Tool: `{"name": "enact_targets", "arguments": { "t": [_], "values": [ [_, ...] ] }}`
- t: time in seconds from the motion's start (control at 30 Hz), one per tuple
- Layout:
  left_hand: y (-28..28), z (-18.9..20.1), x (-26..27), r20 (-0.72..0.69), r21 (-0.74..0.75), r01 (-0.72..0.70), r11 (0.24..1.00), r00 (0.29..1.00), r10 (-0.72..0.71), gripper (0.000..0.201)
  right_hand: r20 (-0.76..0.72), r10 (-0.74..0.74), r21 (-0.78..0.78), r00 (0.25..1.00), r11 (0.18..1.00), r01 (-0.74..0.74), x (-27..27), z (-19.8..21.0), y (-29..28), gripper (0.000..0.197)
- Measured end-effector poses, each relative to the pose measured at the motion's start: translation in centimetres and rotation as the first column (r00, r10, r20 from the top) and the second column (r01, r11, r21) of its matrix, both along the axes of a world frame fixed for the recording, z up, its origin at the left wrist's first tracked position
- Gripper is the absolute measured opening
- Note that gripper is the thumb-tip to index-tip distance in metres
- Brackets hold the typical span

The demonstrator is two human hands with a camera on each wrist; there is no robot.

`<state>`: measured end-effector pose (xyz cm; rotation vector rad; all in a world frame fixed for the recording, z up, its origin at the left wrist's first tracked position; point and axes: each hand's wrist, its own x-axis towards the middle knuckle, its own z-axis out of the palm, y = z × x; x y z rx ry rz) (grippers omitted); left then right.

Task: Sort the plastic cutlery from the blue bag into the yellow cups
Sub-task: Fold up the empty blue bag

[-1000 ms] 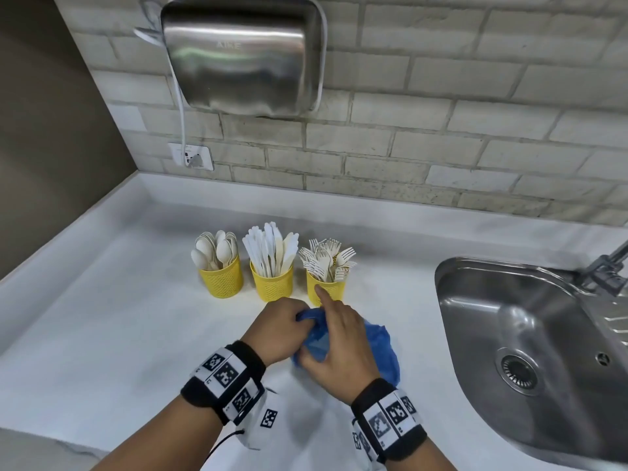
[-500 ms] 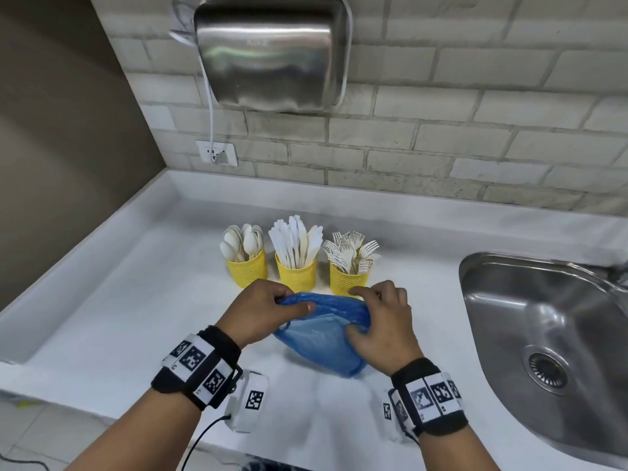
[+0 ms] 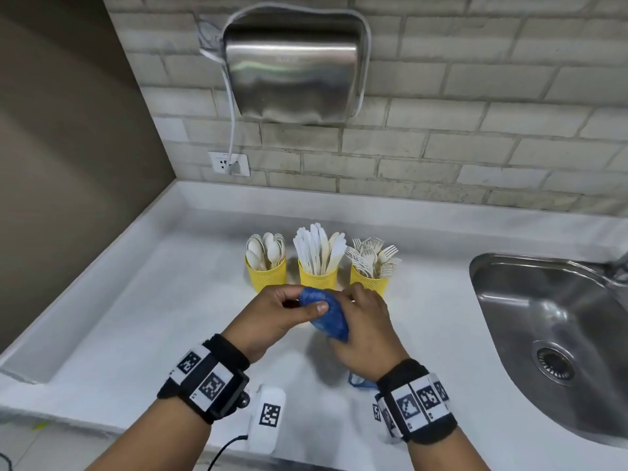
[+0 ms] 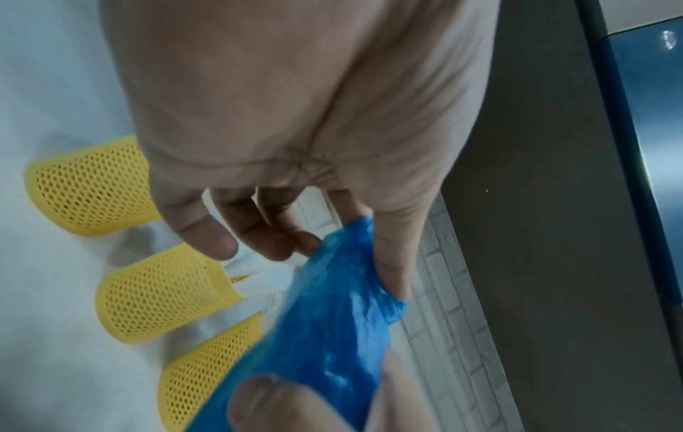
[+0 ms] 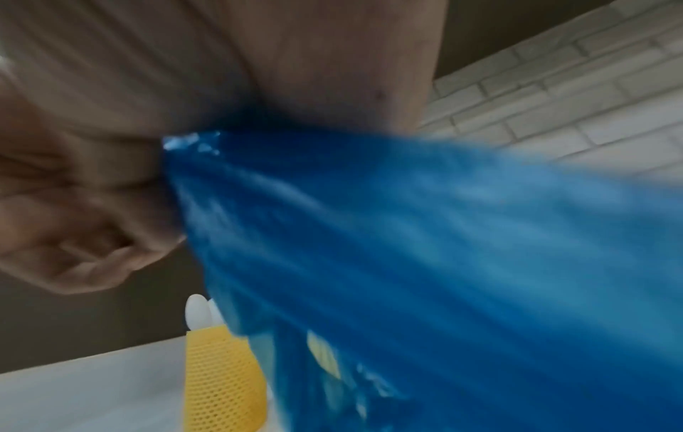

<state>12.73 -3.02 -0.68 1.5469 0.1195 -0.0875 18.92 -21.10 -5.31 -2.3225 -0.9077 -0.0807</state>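
Three yellow mesh cups stand in a row on the white counter (image 3: 136, 317): the left cup (image 3: 267, 276) holds spoons, the middle cup (image 3: 318, 279) holds knives, the right cup (image 3: 369, 282) holds forks. Just in front of them both hands hold the crumpled blue bag (image 3: 329, 314) above the counter. My left hand (image 3: 272, 317) pinches its left end between thumb and forefinger (image 4: 391, 263). My right hand (image 3: 367, 331) grips the other side, fingers curled round the plastic (image 5: 369, 233). The bag's inside is hidden.
A steel sink (image 3: 550, 334) lies at the right. A metal hand dryer (image 3: 292, 66) hangs on the brick wall, its cord running to a socket (image 3: 229, 163). A brown wall (image 3: 68, 147) bounds the left side, and the counter's front edge is near my wrists.
The bag, spread wide between my hands half a second ago, is now bunched into a small wad between them. My hands have come closer together. The camera has moved back and up.
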Motion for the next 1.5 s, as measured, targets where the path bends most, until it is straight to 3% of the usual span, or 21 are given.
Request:
{"name": "enact_targets", "arguments": {
  "t": [0.07, 0.17, 0.23, 0.33, 0.4, 0.53, 0.63, 0.7, 0.77, 0.83, 0.87, 0.93, 1.0, 1.03, 1.13, 1.2, 1.27, 1.33, 1.4, 1.5],
  "values": [
    [-0.1, -0.1, -0.9, -0.021, -0.022, 0.032, 0.999, 0.999, -0.032, 0.027, -0.203, 0.125, 0.080, 0.971, 0.991, -0.110, -1.5, 0.3, 0.9, 0.077],
    [0.0, 0.1, -1.4, -0.013, -0.012, 0.033, 0.999, 0.999, -0.033, 0.024, -0.392, 0.227, 0.281, 0.891, 0.952, -0.119, -2.2, 0.3, 2.5, 0.064],
    [0.8, 0.9, -1.6, -0.025, -0.038, 0.048, 0.998, 0.998, -0.049, 0.020, -0.350, 0.163, 0.279, 0.923, 0.958, -0.063, -1.8, 0.3, 2.9, 0.055],
    [2.5, 1.7, -2.2, -0.081, -0.073, 0.026, 0.997, 0.996, -0.032, 0.019, -0.169, 0.021, 0.268, 0.985, 0.963, 0.025, -1.0, 1.2, 2.8, 0.048],
    [3.6, 2.4, -2.6, -0.044, -0.084, 0.036, 0.996, 0.998, -0.040, 0.024, -0.117, -0.025, 0.271, 0.993, 0.961, 0.056, -0.5, 2.3, 2.9, 0.045],
    [5.0, 4.5, -3.1, 0.193, -0.096, 0.107, 0.990, 0.977, -0.086, 0.018, -0.179, -0.049, 0.255, 0.983, 0.962, 0.095, 0.3, 2.8, 5.3, 0.033],
    [6.0, 6.0, -2.9, 0.322, 0.063, 0.137, 0.989, 0.935, -0.150, 0.019, -0.338, -0.035, 0.163, 0.940, 0.982, 0.096, -1.1, 1.6, 8.6, 0.024],
    [7.0, 7.0, -2.0, 0.362, 0.199, 0.146, 0.969, 0.908, -0.212, 0.023, -0.328, 0.000, 0.083, 0.945, 0.996, 0.029, -2.4, 1.2, 10.5, 0.018],
    [8.3, 7.7, -1.1, 0.388, 0.341, 0.089, 0.936, 0.893, -0.227, 0.021, -0.194, 0.084, -0.200, 0.977, 0.972, -0.123, -3.9, 1.5, 11.5, 0.033],
    [9.7, 7.8, -0.1, 0.414, 0.465, -0.079, 0.882, 0.900, -0.137, 0.017, -0.040, 0.128, -0.450, 0.991, 0.883, -0.132, -5.1, 2.1, 11.4, 0.030],
    [10.5, 7.6, 0.5, 0.432, 0.528, -0.190, 0.828, 0.899, -0.069, 0.015, 0.003, 0.145, -0.467, 0.989, 0.875, -0.127, -5.7, 2.7, 11.1, 0.024],
    [12.2, 6.9, 1.4, 0.494, 0.644, -0.405, 0.649, 0.868, 0.052, 0.013, 0.122, 0.177, -0.399, 0.977, 0.910, -0.115, -6.6, 5.0, 10.3, 0.014],
    [13.6, 6.5, 1.5, 0.506, 0.715, -0.473, 0.515, 0.858, 0.086, 0.013, 0.265, 0.149, -0.238, 0.953, 0.967, -0.085, -7.0, 7.8, 9.6, 0.006],
    [13.8, 6.4, 1.4, 0.465, 0.748, -0.431, 0.505, 0.883, 0.065, 0.018, 0.327, 0.125, -0.145, 0.937, 0.986, -0.080, -6.8, 9.2, 9.1, 0.008],
    [13.3, 6.0, 0.2, 0.172, 0.789, -0.060, 0.611, 0.977, -0.126, 0.050, 0.419, 0.055, 0.112, 0.906, 0.987, -0.112, -5.2, 13.1, 8.3, 0.023],
    [12.4, 5.8, -0.8, 0.018, 0.734, 0.199, 0.650, 0.950, -0.312, 0.041, 0.377, 0.035, 0.265, 0.926, 0.954, -0.143, -4.0, 14.3, 8.4, 0.032],
    [11.7, 5.9, -1.6, -0.003, 0.606, 0.346, 0.716, 0.902, -0.433, 0.018, 0.311, -0.004, 0.365, 0.950, 0.924, -0.116, -2.7, 14.3, 9.0, 0.038],
    [10.8, 6.3, -2.5, 0.129, 0.438, 0.345, 0.830, 0.890, -0.438, 0.012, 0.209, -0.052, 0.398, 0.976, 0.916, -0.036, -1.3, 13.2, 9.6, 0.037],
    [9.9, 7.0, -2.9, 0.294, 0.254, 0.270, 0.929, 0.893, -0.340, 0.004, 0.069, -0.086, 0.357, 0.994, 0.933, 0.056, -0.4, 11.5, 10.2, 0.030],
    [9.6, 7.0, -2.5, 0.452, 0.126, 0.072, 0.989, 0.883, -0.122, 0.033, -0.039, -0.110, 0.194, 0.993, 0.974, 0.116, -0.4, 8.2, 11.2, 0.024]
  ]
}}
